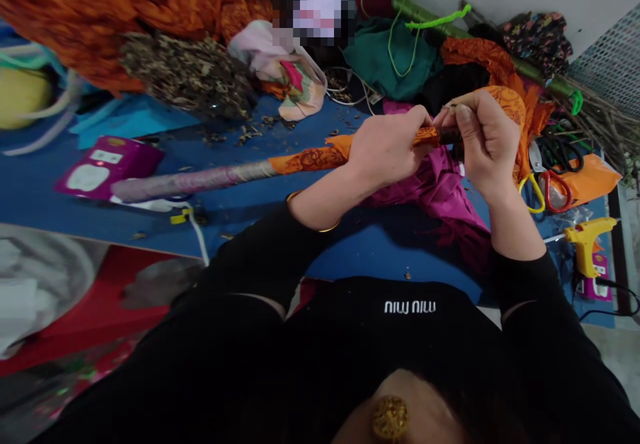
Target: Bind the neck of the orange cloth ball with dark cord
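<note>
A long stick [215, 181] lies slantwise over the blue table, its left part wrapped in grey and purple, its right part in patterned orange cloth [307, 158]. My left hand [385, 144] is closed around the orange-wrapped part. Close beside it, my right hand [483, 134] pinches at the dark right end of the stick, thumb against the fingers; what lies between them is too small to make out. Orange cloth [517, 104] hangs behind my right hand. Magenta cloth [435, 194] lies beneath both hands.
Scissors with red and yellow handles [557, 191] and a yellow glue gun [590, 244] are at the right. A purple box [107, 164] sits left, near a white cord [199, 234]. Dried leaves [187, 74], heaped orange cloth [165, 4] and green cloth [393, 57] line the back of the blue table [240, 214].
</note>
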`<state>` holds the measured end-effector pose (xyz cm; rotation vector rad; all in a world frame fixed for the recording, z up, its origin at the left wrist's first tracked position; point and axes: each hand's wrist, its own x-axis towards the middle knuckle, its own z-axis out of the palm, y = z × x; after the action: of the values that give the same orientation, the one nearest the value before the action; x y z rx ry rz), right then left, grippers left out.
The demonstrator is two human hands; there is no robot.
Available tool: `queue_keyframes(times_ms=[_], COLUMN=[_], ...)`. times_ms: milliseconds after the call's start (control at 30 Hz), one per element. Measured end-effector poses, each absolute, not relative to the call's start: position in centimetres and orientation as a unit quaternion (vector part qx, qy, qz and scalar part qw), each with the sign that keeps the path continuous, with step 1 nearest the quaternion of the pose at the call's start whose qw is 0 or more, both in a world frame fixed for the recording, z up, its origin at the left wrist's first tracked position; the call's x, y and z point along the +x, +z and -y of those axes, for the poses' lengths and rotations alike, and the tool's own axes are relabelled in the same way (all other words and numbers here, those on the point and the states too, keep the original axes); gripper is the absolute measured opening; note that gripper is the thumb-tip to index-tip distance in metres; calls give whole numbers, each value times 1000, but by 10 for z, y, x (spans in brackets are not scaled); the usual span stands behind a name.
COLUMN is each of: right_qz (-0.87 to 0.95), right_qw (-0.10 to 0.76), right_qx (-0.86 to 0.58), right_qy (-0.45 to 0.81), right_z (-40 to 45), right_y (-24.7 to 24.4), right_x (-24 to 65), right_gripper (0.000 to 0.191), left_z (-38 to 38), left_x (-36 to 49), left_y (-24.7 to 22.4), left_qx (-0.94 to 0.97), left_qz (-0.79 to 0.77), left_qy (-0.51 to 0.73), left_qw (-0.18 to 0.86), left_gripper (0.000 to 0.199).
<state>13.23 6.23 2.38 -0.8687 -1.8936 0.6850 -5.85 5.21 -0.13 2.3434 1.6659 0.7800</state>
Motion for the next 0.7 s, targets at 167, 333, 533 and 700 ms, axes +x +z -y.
queue_keyframes(times_ms=[167,333,533,700], right_qz=[767,770,771,770], right_qw=[455,440,420,418], right_qx=[-388,-405,-424,-428], right_qy=[234,222,223,222], right_z=[-60,-63,-63,-61], right_y=[25,24,27,31], right_x=[129,128,129,128], right_gripper=[47,47,51,55], left_z=[-48,-42,-37,-37], left_x=[-53,-46,-38,-39], left_y=[2,0,3,1], left_qx=[785,794,821,821], left_qz=[-567,-561,-534,-528], left_qy=[243,233,204,216], left_qw=[59,15,-10,-21], left_gripper=[30,32,40,39])
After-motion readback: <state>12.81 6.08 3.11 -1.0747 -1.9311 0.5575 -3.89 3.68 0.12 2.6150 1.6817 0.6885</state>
